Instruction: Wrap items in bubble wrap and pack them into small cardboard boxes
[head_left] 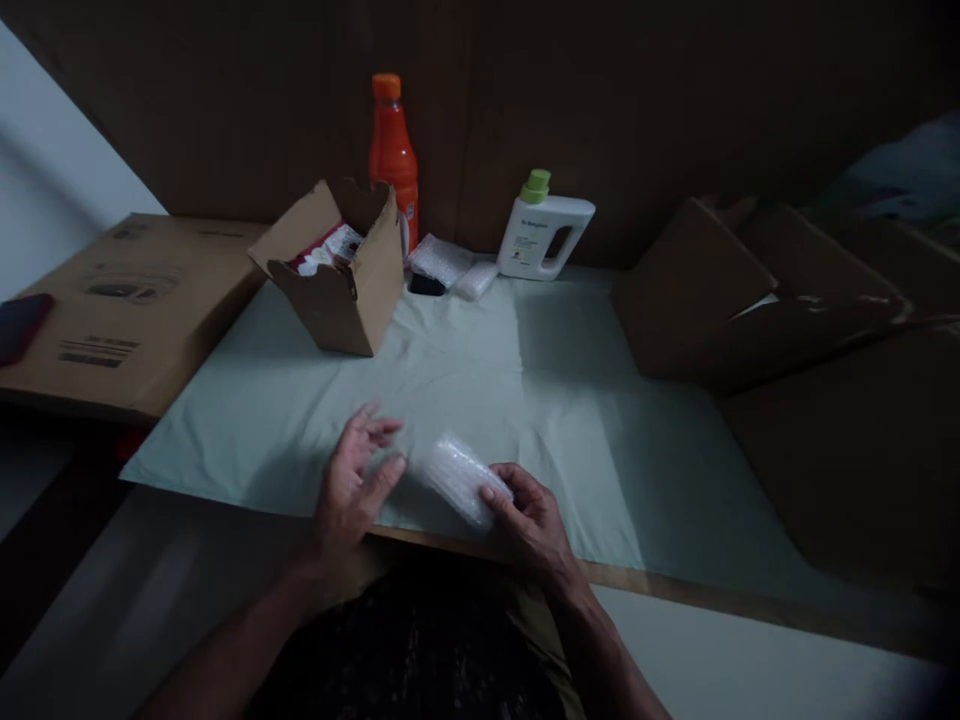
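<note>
Between thumb and fingers, my right hand [529, 515] grips a bubble-wrapped packet [459, 478] just above the front edge of the cloth-covered table. What lies inside the wrap cannot be made out. My left hand [361, 475] is open to the left of the packet, apart from it, fingers spread and slightly blurred. Farther back, an open cardboard box [349, 305] holds red and white printed items [330, 250]. More bubble wrap [444, 260] lies behind, beside a small black object [427, 285].
An orange bottle [394, 150] and a white jug with a green cap [540, 235] stand at the back. A flat carton [127, 310] carries a dark flat object [22, 328] at left. Large open cartons [750, 300] occupy the right. Pale green cloth [465, 360] covers the table.
</note>
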